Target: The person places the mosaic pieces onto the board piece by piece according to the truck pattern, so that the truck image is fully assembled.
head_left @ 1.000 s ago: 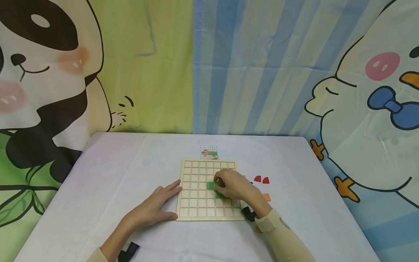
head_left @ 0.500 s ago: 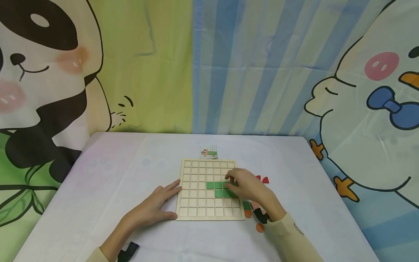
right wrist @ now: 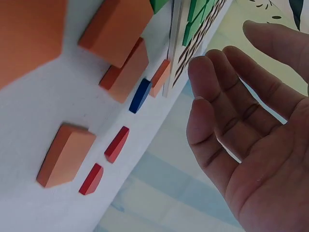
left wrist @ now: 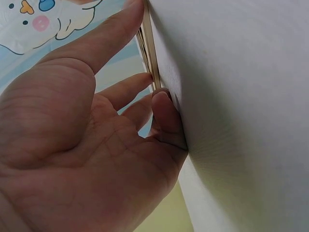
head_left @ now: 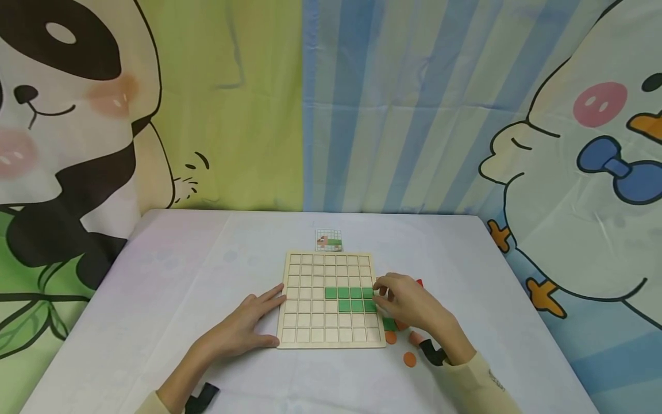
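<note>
A wooden grid board (head_left: 305,322) lies flat on the table, with green square tiles (head_left: 343,293) in two adjoining rows of its right half. My left hand (head_left: 243,325) rests beside the board, fingers and thumb extended against its left edge; the left wrist view shows those fingertips on the board's side (left wrist: 151,53). Over the board's right edge hovers my right hand (head_left: 411,302), near the end tiles of the green rows. In the right wrist view its fingers bend loosely, nothing between them, and the thumb stands apart.
Right of the board lie loose pieces: a green tile (head_left: 389,324), orange discs (head_left: 410,359), orange blocks (right wrist: 66,154), a blue piece (right wrist: 140,96) and red pieces (right wrist: 117,145). A small picture card (head_left: 328,240) sits behind the board. Printed curtains (head_left: 362,115) hang behind the table.
My right hand has moved rightward along the green rows to the board's right edge, uncovering the tiles beneath it. My left hand has stayed at the left edge.
</note>
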Demonstrator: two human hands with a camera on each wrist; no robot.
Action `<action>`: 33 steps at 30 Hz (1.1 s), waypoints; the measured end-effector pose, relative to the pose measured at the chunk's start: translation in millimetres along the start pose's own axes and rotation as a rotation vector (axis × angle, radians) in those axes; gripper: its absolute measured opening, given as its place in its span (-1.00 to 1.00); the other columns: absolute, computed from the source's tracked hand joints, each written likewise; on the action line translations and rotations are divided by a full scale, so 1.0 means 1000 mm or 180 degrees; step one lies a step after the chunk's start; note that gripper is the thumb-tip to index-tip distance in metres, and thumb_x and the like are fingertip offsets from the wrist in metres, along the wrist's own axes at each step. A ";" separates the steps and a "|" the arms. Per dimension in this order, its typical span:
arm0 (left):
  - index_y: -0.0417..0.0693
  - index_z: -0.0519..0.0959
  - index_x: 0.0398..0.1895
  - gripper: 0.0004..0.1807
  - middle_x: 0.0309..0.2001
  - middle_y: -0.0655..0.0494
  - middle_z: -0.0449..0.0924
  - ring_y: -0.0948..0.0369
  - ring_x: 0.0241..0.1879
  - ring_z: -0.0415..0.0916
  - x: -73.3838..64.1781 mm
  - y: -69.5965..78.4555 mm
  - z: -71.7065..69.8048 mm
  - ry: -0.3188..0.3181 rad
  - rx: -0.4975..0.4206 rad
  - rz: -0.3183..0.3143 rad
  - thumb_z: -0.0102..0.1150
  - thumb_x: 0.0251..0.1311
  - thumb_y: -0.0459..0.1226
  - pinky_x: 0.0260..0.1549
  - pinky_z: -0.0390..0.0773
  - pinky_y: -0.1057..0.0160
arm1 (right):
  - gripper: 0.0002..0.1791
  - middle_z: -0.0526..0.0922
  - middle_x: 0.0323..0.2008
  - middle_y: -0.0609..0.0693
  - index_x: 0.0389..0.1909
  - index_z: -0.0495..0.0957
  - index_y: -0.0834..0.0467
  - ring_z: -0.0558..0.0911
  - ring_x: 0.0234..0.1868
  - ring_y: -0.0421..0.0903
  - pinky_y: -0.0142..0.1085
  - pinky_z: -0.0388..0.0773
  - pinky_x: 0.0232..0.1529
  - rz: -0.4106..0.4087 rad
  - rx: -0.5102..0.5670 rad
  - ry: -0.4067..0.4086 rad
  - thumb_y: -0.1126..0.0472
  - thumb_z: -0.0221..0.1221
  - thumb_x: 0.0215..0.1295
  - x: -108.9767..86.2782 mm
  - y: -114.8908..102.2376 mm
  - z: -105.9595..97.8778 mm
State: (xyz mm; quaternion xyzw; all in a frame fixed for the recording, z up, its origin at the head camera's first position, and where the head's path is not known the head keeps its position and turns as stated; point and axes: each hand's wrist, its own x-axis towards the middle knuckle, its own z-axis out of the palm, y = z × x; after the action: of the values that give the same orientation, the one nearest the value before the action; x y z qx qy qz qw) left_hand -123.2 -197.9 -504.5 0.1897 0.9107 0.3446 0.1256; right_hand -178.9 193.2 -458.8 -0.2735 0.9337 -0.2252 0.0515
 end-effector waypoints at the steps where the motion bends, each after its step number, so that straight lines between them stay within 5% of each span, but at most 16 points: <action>1: -0.03 0.37 0.59 0.01 0.74 0.13 0.04 0.28 -0.02 0.21 0.000 0.000 0.000 0.0001 0.0002 0.0005 0.62 0.04 -0.08 -0.02 0.38 0.35 | -0.83 0.69 -0.27 -0.20 -0.06 0.73 0.15 0.60 -0.24 -0.25 -0.40 0.56 -0.25 0.0013 -0.0007 -0.0005 0.20 0.36 0.39 -0.002 0.000 -0.001; 8: -0.02 0.37 0.59 0.01 0.74 0.14 0.04 0.28 0.00 0.21 -0.001 0.000 -0.001 -0.0001 0.0014 -0.0006 0.62 0.04 -0.07 0.01 0.39 0.34 | -0.78 0.67 -0.27 -0.25 0.00 0.73 0.11 0.56 -0.26 -0.30 -0.42 0.57 -0.25 0.0327 0.0049 -0.0207 0.17 0.38 0.38 -0.017 0.000 -0.001; 33: -0.01 0.37 0.59 0.01 0.73 0.14 0.05 0.28 0.01 0.22 -0.001 0.002 -0.001 0.0014 0.0046 -0.0019 0.62 0.03 -0.08 0.04 0.40 0.31 | -0.85 0.53 -0.45 -0.25 -0.13 0.74 0.10 0.46 -0.40 -0.30 -0.42 0.46 -0.37 0.0364 -0.0034 -0.0536 0.24 0.42 0.29 -0.044 0.009 0.002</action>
State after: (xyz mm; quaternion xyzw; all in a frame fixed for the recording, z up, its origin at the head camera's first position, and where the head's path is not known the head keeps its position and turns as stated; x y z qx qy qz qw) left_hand -122.2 -197.5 -502.9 0.1871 0.9140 0.3381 0.1233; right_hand -145.8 222.5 -465.7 -0.2380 0.9414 -0.1931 0.1410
